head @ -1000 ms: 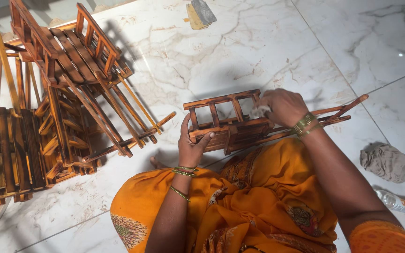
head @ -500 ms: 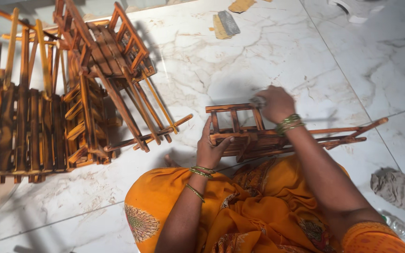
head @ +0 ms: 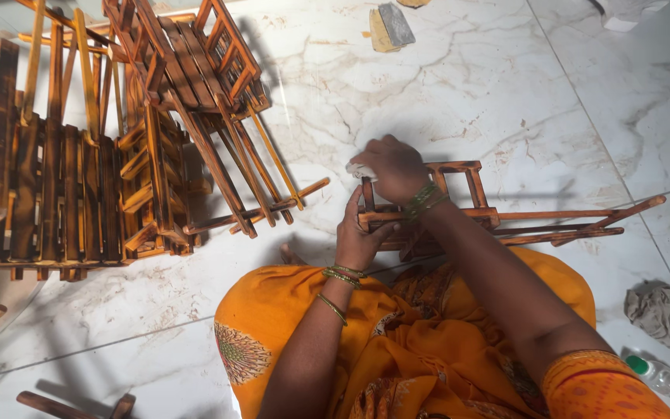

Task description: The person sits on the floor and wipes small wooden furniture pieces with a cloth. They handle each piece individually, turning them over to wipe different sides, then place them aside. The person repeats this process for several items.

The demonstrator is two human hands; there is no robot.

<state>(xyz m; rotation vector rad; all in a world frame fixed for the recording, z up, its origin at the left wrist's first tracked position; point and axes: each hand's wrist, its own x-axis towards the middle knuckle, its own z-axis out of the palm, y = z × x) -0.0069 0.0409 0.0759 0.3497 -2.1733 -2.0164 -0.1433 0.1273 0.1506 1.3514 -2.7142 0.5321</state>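
The small wooden rack [head: 459, 213] lay before the orange lap; the left hand [head: 360, 237] gripped its rail to steady it — the right hand [head: 391, 167] pinched perhaps sandpaper at its corner.

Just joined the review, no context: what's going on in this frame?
A person in orange clothing sits on a white marble floor, working on a small dark-stained wooden slatted rack in front of their lap. The left hand grips the rack's near rail; the right hand presses a small pale pad, partly hidden, against its upper corner. A pile of similar wooden racks lies to the left. A crumpled grey rag and a clear plastic bottle lie to the right.
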